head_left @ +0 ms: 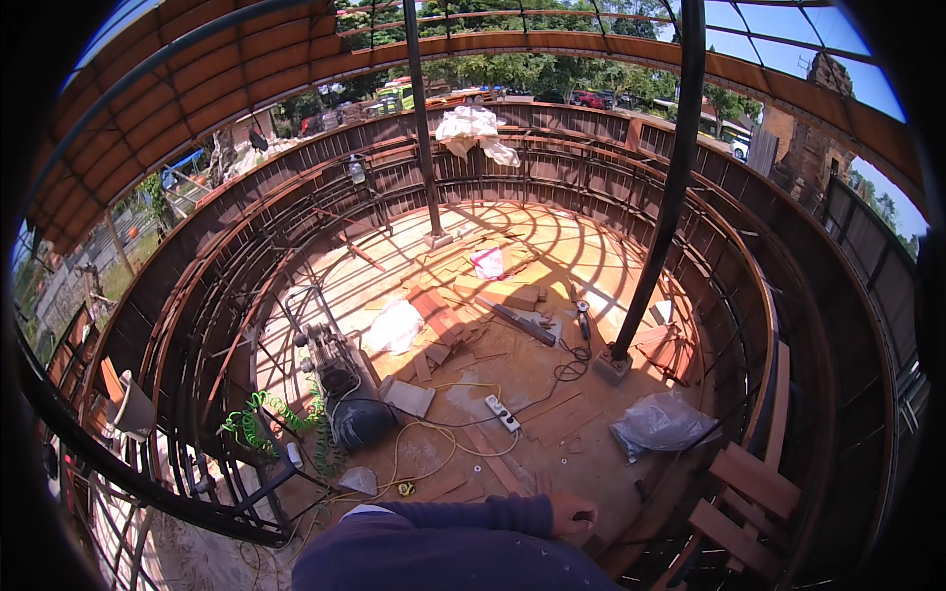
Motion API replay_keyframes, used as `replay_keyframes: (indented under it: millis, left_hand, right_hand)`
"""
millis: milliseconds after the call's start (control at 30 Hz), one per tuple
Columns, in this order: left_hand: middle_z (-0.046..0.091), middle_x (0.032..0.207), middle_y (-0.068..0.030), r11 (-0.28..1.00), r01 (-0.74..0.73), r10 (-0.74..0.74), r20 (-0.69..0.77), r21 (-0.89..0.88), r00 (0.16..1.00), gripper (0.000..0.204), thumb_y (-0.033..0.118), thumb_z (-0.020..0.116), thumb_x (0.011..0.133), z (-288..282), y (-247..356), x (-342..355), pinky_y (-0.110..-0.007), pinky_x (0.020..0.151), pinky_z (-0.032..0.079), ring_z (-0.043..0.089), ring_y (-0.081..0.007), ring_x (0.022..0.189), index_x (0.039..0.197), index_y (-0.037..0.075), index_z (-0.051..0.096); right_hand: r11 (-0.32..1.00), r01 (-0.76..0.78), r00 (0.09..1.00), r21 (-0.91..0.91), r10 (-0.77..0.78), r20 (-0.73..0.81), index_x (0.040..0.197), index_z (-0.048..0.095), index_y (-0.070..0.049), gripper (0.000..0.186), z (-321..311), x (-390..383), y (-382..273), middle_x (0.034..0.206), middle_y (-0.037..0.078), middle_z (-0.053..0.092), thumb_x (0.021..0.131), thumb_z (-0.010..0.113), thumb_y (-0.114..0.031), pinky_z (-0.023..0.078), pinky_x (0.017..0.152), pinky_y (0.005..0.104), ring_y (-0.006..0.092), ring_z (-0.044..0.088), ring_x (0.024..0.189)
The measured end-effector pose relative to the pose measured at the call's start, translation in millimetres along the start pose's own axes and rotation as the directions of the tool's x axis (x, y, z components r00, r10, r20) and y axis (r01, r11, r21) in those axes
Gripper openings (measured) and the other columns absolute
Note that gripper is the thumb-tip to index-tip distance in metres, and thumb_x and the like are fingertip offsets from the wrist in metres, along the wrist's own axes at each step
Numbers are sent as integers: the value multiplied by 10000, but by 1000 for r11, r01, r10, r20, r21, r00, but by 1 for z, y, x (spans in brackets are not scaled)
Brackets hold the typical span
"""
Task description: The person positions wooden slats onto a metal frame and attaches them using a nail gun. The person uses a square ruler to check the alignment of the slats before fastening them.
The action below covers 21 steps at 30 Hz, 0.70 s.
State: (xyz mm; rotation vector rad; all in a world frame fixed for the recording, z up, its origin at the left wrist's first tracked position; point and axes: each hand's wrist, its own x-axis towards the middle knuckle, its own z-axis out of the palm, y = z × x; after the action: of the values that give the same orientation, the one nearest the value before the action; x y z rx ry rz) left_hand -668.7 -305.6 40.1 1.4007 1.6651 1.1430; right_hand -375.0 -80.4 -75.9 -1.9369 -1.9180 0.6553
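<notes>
At the lower edge, my left arm in a dark blue sleeve lies across my body. My left hand [573,514] is at its right end with the fingers curled in; what they hold, if anything, is hidden. My right hand is out of the picture. Beyond the left hand, narrow wooden boards [496,459] lie on the dusty floor. A white power strip [503,414] lies farther out with a cable. To the right, short reddish planks [757,480] rest on the curved frame, and a clear plastic bag [662,424] sits on the floor.
An air compressor [363,419] with a green coiled hose [258,419] stands left. An angle grinder [583,320] lies near the right dark post [662,217]. A second post [422,138] stands farther back. Curved slatted walls [581,167] surround the floor; wood offcuts and cables lie about.
</notes>
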Motion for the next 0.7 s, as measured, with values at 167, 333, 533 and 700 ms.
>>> replay_keyframes:
  millis: [167, 333, 533, 700]
  left_hand:
    - [631, 864, -105, 999, -8, 9, -29, 33, 1000, 148, 168, 597, 922, 3, 0, -4, -353, 726, 476, 612, -231, 798, 1005, 46, 587]
    - [668, 898, -128, 1000, 15, -15, -25, -17, 1000, 190, 232, 605, 895, 3, 3, -2, -409, 755, 495, 647, -303, 837, 997, 72, 610]
    - [682, 914, -124, 988, 154, -154, 62, 6, 986, 190, 192, 601, 937, -4, 29, 14, -350, 803, 510, 662, -231, 872, 1053, 46, 633]
    - [691, 951, -125, 989, 139, -128, 181, -53, 975, 164, 141, 631, 909, 11, 18, 51, -333, 821, 510, 670, -229, 887, 1005, 10, 652]
  right_hand:
    - [999, -41, 997, 27, 40, 64, 1215, 592, 34, 688, -5, -5, -10, 1166, 296, 628, 859, 628, -553, 461, 970, 489, 472, 564, 1138]
    - [998, 17, 985, 56, -26, 173, 1257, 567, 28, 658, -11, 0, 6, 1211, 285, 614, 886, 620, -513, 454, 982, 481, 471, 556, 1160]
    - [996, 19, 997, 90, -13, -76, 1097, 581, 36, 435, 28, 13, 32, 1043, 221, 665, 820, 691, -280, 512, 822, 463, 389, 651, 984]
    - [999, -48, 999, -2, 48, -1, 1165, 558, 35, 510, 2, -5, -22, 1090, 247, 635, 828, 677, -329, 503, 911, 447, 409, 617, 1064]
